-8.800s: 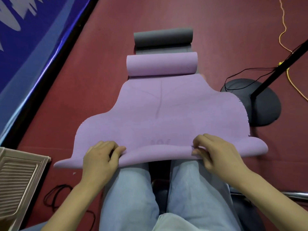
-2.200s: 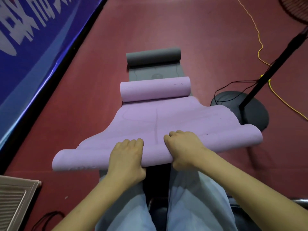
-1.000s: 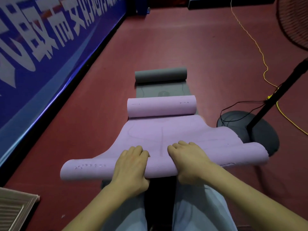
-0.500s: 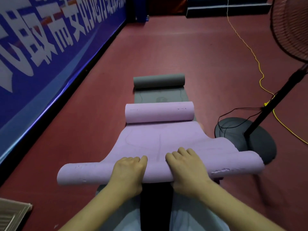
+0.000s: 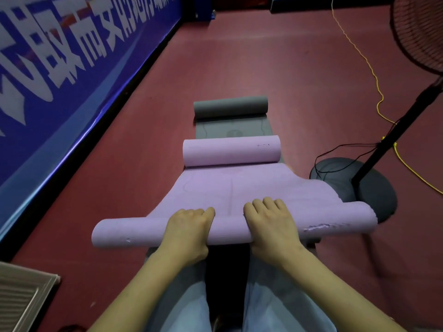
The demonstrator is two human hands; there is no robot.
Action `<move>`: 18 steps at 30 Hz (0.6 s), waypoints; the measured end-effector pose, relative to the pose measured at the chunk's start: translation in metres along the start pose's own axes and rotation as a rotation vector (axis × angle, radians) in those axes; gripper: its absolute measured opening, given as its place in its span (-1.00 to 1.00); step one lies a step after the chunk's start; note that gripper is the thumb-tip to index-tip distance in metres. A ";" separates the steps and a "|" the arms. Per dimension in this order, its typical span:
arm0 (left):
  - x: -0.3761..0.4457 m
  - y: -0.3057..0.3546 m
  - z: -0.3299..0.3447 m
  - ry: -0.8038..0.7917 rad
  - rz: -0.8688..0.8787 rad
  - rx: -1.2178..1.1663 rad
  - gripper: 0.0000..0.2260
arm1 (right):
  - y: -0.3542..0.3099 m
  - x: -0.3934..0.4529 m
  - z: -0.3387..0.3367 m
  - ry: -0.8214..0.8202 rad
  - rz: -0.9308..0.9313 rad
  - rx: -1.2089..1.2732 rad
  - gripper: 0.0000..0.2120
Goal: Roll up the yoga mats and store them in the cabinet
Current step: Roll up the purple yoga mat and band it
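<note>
The purple yoga mat [image 5: 230, 188] lies lengthwise across the red floor [image 5: 275, 68], curled at both ends: its near end is wound into a roll [image 5: 134, 230] that sits crosswise just above the person's knees, and its far end stands as a second, shorter roll [image 5: 231, 149]. Between the two rolls the flat stretch of mat rises toward the near roll, its edges flaring wide. The left hand [image 5: 187, 230] is laid over the near roll left of centre, fingers curled down over its front, so the grip is closed on the roll. The right hand [image 5: 271, 226] rests beside it, right of centre, fingers bent over the top of the same roll and pressing on it. A scuffed, torn patch shows on the roll just to the right of that hand. Beyond the purple mat lies a grey yoga mat [image 5: 233, 130], partly hidden under the far purple roll, its own far end rolled up. The person's legs in pale blue trousers [image 5: 275, 307] show below the forearms. To the right stands a fan [image 5: 419, 32] on a black pole with a round dark base [image 5: 374, 195], a yellow cable [image 5: 369, 70] trailing past it. A blue banner [image 5: 60, 56] with white characters runs along the left, and a beige slatted panel [image 5: 21, 298] sits in the lower left corner.
</note>
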State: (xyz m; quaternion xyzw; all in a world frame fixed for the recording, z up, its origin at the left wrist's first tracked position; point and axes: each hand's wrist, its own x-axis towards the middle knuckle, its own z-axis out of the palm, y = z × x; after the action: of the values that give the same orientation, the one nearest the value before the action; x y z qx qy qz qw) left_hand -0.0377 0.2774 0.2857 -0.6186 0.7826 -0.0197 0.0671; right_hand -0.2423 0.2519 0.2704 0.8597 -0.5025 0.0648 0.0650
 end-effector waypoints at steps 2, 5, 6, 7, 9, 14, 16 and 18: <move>-0.020 0.008 0.001 0.018 0.033 -0.003 -0.52 | -0.007 -0.022 -0.003 0.041 -0.008 0.012 -0.56; -0.052 0.021 0.009 0.089 0.069 -0.021 -0.53 | -0.016 -0.055 -0.006 0.084 -0.022 0.034 -0.61; -0.061 0.023 0.013 0.099 0.073 -0.024 -0.53 | -0.019 -0.063 -0.006 0.087 -0.024 0.038 -0.61; -0.068 0.025 0.015 0.096 0.075 -0.029 -0.52 | -0.021 -0.070 -0.005 0.085 -0.023 0.042 -0.60; -0.077 0.029 0.016 0.073 0.069 -0.048 -0.51 | -0.024 -0.079 -0.003 0.082 -0.023 0.053 -0.58; -0.082 0.032 0.003 0.043 0.075 -0.014 -0.48 | -0.026 -0.086 -0.017 0.003 -0.042 0.068 -0.46; -0.082 0.031 0.001 -0.001 0.078 0.022 -0.48 | -0.026 -0.084 -0.021 -0.059 -0.048 0.055 -0.44; -0.081 0.031 0.003 -0.020 0.067 0.022 -0.51 | -0.024 -0.079 -0.017 -0.111 -0.056 0.039 -0.44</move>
State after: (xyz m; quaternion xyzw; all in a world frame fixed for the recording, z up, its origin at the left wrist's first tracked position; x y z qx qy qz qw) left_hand -0.0488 0.3638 0.2855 -0.5914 0.8019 -0.0199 0.0826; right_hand -0.2608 0.3345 0.2716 0.8768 -0.4797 0.0252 0.0219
